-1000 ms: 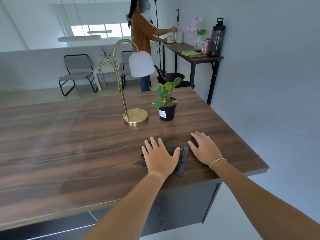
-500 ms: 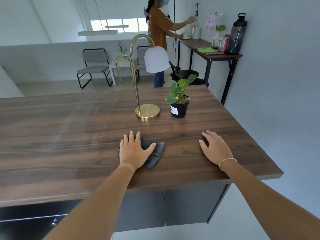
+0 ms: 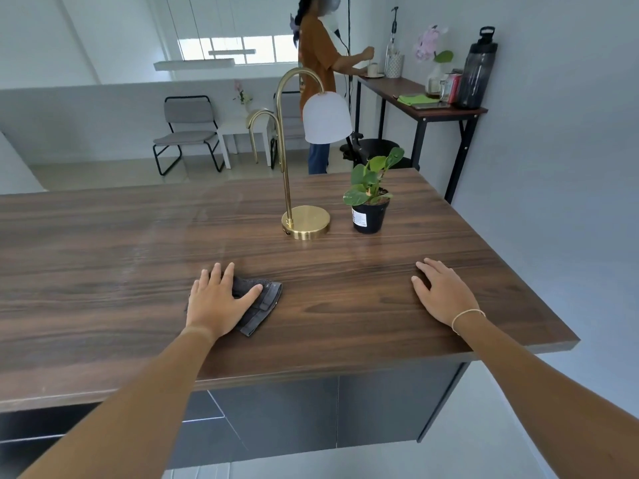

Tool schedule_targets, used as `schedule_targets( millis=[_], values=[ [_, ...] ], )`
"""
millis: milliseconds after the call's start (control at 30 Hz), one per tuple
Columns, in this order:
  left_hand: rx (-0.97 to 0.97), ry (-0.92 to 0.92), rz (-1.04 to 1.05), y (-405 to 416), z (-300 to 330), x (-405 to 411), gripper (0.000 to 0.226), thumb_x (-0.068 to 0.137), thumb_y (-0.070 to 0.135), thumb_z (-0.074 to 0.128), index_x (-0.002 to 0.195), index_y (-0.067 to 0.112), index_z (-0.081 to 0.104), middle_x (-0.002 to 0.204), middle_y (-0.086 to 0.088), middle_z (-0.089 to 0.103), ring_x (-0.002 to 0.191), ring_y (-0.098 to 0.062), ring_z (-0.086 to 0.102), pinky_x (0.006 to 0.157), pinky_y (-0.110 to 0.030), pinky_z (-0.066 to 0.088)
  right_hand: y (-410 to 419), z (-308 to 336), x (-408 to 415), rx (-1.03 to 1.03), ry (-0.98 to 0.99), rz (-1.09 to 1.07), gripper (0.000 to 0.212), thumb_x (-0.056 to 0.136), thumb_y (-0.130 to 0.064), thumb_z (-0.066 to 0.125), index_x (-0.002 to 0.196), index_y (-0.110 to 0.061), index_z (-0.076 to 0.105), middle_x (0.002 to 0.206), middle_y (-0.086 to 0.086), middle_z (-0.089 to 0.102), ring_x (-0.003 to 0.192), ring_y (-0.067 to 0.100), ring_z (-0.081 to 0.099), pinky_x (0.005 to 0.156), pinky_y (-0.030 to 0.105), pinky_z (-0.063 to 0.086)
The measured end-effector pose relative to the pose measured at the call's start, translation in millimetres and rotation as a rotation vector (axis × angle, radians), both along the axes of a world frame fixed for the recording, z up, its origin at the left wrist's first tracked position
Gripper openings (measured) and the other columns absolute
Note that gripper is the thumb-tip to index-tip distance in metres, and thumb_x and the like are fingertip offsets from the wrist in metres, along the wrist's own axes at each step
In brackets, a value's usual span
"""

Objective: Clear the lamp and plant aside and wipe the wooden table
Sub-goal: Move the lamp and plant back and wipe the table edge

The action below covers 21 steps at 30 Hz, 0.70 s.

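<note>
Dark folded cloth [image 3: 257, 304] pinned flat under the left hand [image 3: 216, 299], fingers [image 3: 221, 274] spread wide and pressing down rather than gripping. Shifted leftward along the near strip of the wooden surface [image 3: 103, 243] compared with a second ago, when both hands sat close together over the cloth; now well apart from the right hand [image 3: 441, 293], which lies palm-down, open, holding nothing, near the right edge. Reads as a wiping stroke under way, travelling left across the front of the surface. Possibly a faint damp sheen beyond the cloth, though glare makes that hard to confirm. Gold lamp [image 3: 304, 221] with white shade and potted plant [image 3: 369, 202] standing upright just beside each other in the middle-right area, apart from both hands, not yet cleared aside. Likely obstacles once strokes reach further back: lamp base and pot sitting squarely on unwiped wood. Behind, a second person [image 3: 316, 63] at a narrow side table [image 3: 432, 110], well clear of the work.
</note>
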State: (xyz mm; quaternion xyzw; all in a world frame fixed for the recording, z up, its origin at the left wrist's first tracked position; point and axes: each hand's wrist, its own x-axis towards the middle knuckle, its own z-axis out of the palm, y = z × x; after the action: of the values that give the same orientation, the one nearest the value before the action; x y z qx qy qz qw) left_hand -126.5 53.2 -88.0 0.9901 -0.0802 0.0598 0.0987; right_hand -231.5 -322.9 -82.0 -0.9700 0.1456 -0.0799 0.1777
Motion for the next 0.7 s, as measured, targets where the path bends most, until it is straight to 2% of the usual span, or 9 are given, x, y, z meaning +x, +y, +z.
schedule_targets(
  millis=[267,500,700],
  values=[
    [0.014,-0.029,-0.023,-15,11,-5,0.080,0.083,0.064,0.032,0.144,0.013,0.022,0.154,-0.013,0.021,0.140,-0.035,0.015,0.114,-0.045,0.011,1,1,-2,0.012,0.007,-0.015,0.047,0.097,-0.034,0.039,0.141,-0.015,0.039,0.153,0.004,0.033,0.142,0.022,0.025,0.118,0.037,0.018],
    [-0.226,0.002,-0.319,-90,21,-36,0.070,0.088,0.055,0.034,0.145,0.016,0.021,0.156,-0.007,0.015,0.144,-0.024,0.007,0.114,-0.034,0.001,0,-1,-1,0.029,-0.016,-0.015,0.048,0.097,-0.034,0.039,0.140,-0.014,0.040,0.152,0.005,0.034,0.142,0.022,0.025,0.117,0.035,0.017],
    [-0.212,0.026,-0.321,-102,6,-49,0.063,0.090,0.050,0.036,0.142,0.014,0.030,0.152,-0.007,0.029,0.141,-0.021,0.019,0.115,-0.029,0.006,-5,-6,4,0.032,-0.019,-0.026,0.048,0.097,-0.036,0.039,0.140,-0.016,0.040,0.153,0.002,0.033,0.142,0.022,0.024,0.116,0.034,0.016]
  ],
)
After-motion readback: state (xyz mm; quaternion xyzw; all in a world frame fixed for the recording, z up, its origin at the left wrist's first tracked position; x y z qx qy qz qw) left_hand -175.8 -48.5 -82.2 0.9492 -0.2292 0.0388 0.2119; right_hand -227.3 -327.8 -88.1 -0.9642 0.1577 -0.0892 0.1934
